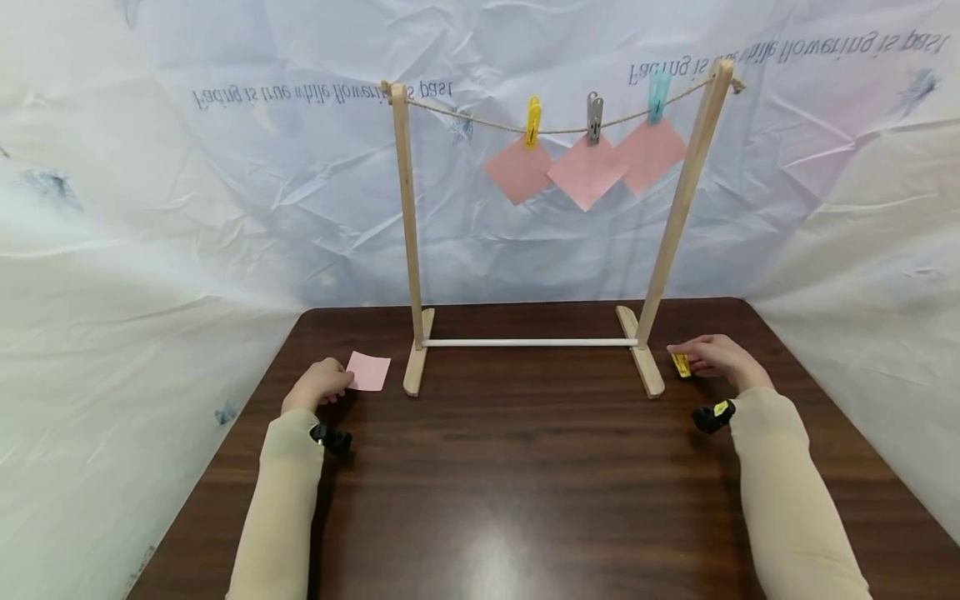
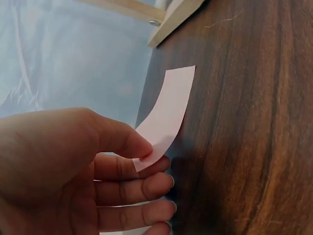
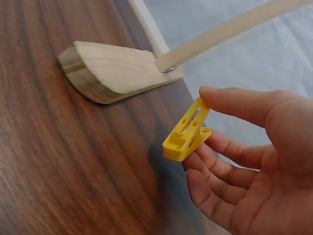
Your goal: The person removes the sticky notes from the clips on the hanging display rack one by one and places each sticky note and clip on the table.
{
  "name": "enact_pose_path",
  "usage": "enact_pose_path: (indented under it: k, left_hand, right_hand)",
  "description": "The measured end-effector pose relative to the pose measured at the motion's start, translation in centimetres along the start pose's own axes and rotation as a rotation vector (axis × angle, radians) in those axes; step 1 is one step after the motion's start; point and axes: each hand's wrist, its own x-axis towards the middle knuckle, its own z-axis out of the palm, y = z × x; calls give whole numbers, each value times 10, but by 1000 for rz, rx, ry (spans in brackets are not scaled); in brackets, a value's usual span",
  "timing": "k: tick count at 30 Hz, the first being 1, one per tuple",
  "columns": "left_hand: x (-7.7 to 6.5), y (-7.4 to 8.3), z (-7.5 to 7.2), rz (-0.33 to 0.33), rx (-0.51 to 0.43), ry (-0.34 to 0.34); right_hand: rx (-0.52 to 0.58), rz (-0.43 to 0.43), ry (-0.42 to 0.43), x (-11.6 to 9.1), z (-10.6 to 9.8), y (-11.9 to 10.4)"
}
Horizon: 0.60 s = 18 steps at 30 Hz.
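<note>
Head view: the left hand pinches a pale pink square of paper at the left of the dark brown wood-grain surface. The right hand grips a yellow plastic peg, right of the pale wooden frame. Three pink paper squares hang pegged on its twisted cord. Judged step: collecting paper and peg; the next move likely calls for lifting both to the cord. No container is seen.

Left wrist view: the sheet curves; whether its far end touches the surface is uncertain.

Right wrist view: thumb and fingers hold the peg's handle end, jaws together.
</note>
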Motion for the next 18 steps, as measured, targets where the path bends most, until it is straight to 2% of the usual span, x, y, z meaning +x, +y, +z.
enact_pose_path:
  k: [4, 12, 18]
  left_hand:
    - [1, 6, -2, -5, 60, 0]
    - [-4, 14, -3, -43, 103, -26]
    - [-8, 19, -2, -39, 135, -28]
  right_hand:
    - [-11, 1, -3, 4, 5, 2]
    - [-21, -10, -19, 5, 10, 7]
    - [-24, -12, -4, 9, 11, 5]
